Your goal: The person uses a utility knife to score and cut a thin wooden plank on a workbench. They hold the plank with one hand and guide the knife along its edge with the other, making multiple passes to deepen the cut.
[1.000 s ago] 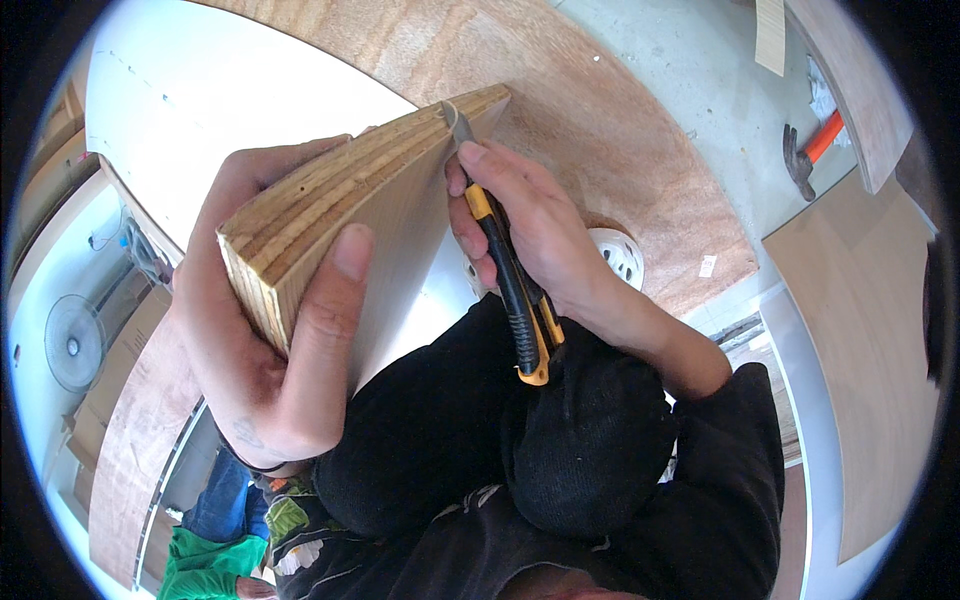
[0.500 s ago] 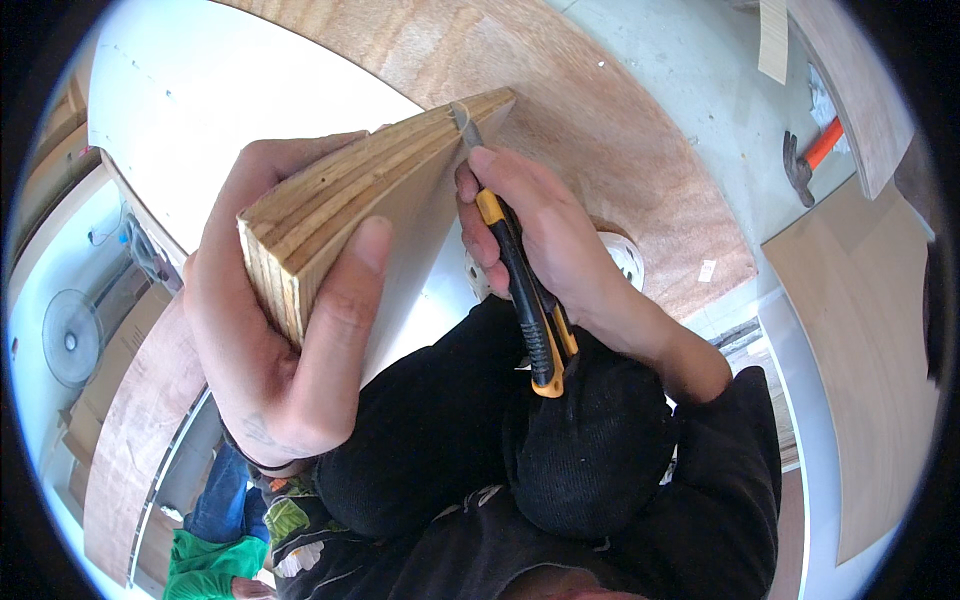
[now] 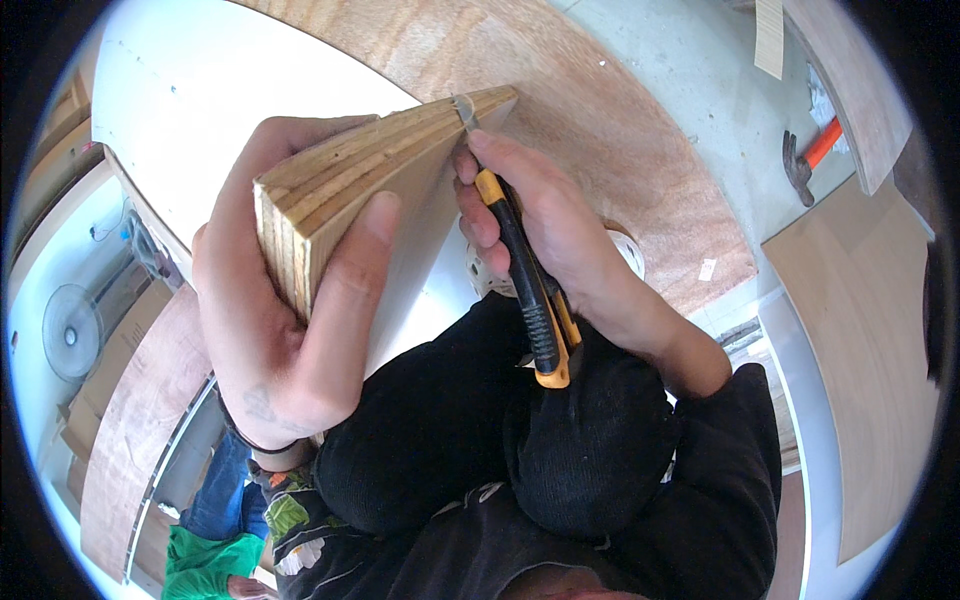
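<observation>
My left hand (image 3: 300, 290) is wrapped round the near end of a thick layered plywood board (image 3: 345, 180), thumb on its right face and fingers behind its left side. The board's layered edge faces up and runs away from me. My right hand (image 3: 545, 210) grips a black and yellow utility knife (image 3: 522, 270). The knife's blade (image 3: 465, 112) touches the board's edge near the far end, with my thumb close to the blade. A thin curl of wood seems to stand at the blade. My right fingertips are partly hidden behind the handle.
A large plywood sheet (image 3: 640, 150) and a white panel (image 3: 200, 90) lie beyond my hands. A hammer with an orange handle (image 3: 822, 145) rests at far right, near another thin wood sheet (image 3: 860, 350). At left stand a fan (image 3: 75, 333) and a person in green (image 3: 210, 560).
The board and my left hand have shifted slightly right and up. The knife blade remains near the board's far end, and my right hand has moved slightly.
</observation>
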A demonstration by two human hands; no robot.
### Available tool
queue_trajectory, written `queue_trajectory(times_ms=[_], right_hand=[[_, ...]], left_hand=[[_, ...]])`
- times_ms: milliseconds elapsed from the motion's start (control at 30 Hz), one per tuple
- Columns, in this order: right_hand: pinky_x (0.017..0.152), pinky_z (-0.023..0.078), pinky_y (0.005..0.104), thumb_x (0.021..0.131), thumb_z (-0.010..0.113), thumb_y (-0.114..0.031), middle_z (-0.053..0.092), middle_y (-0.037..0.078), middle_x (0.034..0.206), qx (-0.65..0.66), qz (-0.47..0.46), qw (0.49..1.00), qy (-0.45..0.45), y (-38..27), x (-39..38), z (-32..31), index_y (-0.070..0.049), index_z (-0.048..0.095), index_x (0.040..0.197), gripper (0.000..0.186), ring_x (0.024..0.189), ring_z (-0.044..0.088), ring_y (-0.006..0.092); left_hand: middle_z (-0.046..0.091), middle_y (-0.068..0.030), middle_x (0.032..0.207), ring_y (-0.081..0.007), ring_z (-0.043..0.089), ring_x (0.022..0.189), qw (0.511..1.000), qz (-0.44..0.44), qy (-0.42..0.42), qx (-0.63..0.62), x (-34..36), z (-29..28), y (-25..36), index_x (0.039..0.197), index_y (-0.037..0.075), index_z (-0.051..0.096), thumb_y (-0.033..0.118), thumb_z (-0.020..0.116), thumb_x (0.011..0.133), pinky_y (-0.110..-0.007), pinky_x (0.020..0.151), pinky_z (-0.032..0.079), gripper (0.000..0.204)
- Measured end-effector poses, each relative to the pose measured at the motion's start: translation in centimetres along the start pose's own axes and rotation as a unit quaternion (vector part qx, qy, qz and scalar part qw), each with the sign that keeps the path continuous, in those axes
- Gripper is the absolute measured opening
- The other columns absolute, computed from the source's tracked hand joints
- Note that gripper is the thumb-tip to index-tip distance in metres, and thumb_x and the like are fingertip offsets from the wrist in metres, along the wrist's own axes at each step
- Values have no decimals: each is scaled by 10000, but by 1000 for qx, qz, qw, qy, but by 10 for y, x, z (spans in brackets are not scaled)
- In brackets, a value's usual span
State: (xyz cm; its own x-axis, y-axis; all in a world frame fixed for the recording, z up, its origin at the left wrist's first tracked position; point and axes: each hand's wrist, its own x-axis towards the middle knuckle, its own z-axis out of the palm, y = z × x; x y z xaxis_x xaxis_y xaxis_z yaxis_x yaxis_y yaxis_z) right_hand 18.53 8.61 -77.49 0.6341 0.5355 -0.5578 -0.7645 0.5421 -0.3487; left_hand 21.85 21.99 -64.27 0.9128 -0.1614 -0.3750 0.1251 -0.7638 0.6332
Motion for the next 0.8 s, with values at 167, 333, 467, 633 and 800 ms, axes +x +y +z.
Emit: queue_trajectory(times_ms=[167, 333, 467, 633, 800], right_hand=[[344, 373, 215, 964, 377, -357, 504, 24, 545, 20, 5, 999, -26, 1, -5, -4, -64, 503, 870, 332, 387, 480, 103], [363, 383, 220, 966, 371, -356, 507, 26, 551, 25, 15, 999, -26, 0, 1, -4, -68, 506, 873, 331, 408, 497, 105], [379, 390, 225, 966, 375, -353, 515, 30, 565, -3, -2, 1000, -23, -6, 3, 2, -65, 505, 882, 327, 419, 502, 113], [367, 372, 191, 979, 378, -338, 476, 2, 550, 9, -22, 999, 20, -2, -8, 11, -73, 482, 883, 301, 384, 432, 68], [369, 368, 204, 972, 385, -344, 494, 20, 568, 8, -22, 999, 22, 2, -3, 4, -72, 490, 888, 305, 405, 456, 83]], left_hand=[[606, -153, 952, -207, 548, 916, 1000, -7, 5, 14, -2, 1, 1, 1081, -65, 542, 160, 562, 829, -305, 838, 393, 339], [603, -155, 964, -205, 548, 919, 1000, 7, 2, 14, -2, 2, 0, 1091, -60, 535, 156, 562, 835, -304, 837, 397, 336], [603, -152, 954, -203, 548, 911, 1000, 9, 12, 14, -2, 2, -1, 1090, -56, 536, 162, 556, 837, -295, 830, 398, 334], [606, -138, 908, -193, 547, 878, 1000, -3, -7, -3, 0, -1, 0, 1067, -46, 546, 191, 555, 833, -287, 800, 396, 333], [604, -127, 871, -185, 546, 849, 1000, -5, -5, -1, 0, 0, 0, 1039, -37, 559, 210, 564, 825, -288, 780, 391, 327]])
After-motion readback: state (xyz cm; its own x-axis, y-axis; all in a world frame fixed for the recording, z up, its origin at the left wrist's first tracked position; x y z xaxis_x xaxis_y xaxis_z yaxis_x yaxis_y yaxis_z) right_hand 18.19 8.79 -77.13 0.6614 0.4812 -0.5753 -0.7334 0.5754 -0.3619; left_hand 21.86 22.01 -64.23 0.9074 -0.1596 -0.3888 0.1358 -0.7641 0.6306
